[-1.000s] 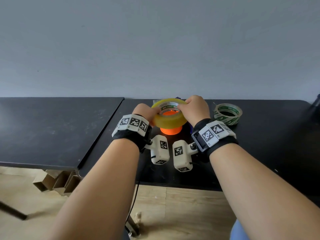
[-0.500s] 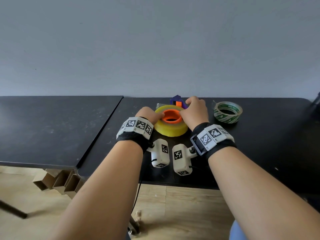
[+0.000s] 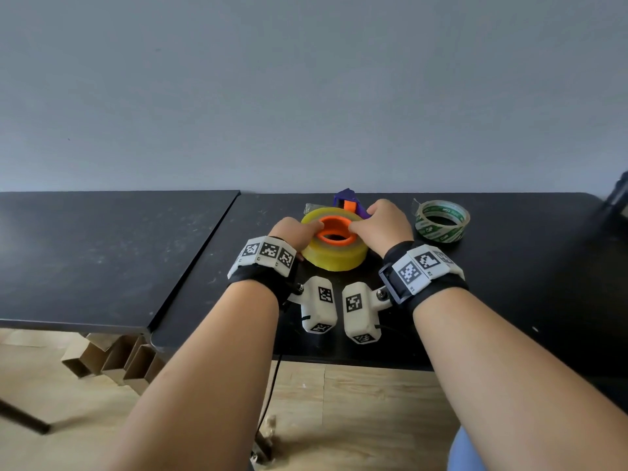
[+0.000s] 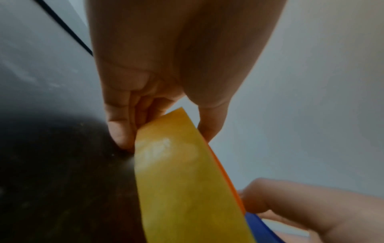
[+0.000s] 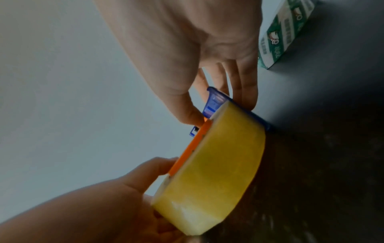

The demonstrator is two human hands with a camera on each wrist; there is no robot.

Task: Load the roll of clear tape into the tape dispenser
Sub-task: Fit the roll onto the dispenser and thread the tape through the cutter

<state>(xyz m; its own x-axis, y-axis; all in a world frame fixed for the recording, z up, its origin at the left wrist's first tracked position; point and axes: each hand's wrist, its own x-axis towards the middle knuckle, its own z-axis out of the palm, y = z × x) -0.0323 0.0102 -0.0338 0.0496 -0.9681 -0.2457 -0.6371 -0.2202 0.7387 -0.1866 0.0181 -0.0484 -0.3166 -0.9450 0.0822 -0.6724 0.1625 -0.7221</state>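
The yellowish roll of clear tape [image 3: 334, 256] lies flat on the black table [image 3: 509, 283], around the dispenser's orange hub [image 3: 336, 229]. The dispenser's blue frame [image 3: 346, 198] sticks out behind the roll. My left hand [image 3: 299, 229] grips the roll's left side, thumb on top and fingers curled against its wall [image 4: 182, 180]. My right hand [image 3: 384, 226] grips the right side. Its thumb presses at the orange hub rim [image 5: 195, 144], and its fingers reach down past the blue frame [image 5: 214, 100] beside the roll [image 5: 218, 164].
A second tape roll with green print [image 3: 441, 224] lies on the table just right of my right hand, also seen as the green-printed roll [image 5: 284, 36]. A second black table [image 3: 102, 249] adjoins on the left. A grey wall stands right behind, and cardboard pieces [image 3: 112, 358] sit on the floor.
Both hands have brought the roll down from above the orange hub onto it. The roll now sits low on the table with the hub showing through its core.
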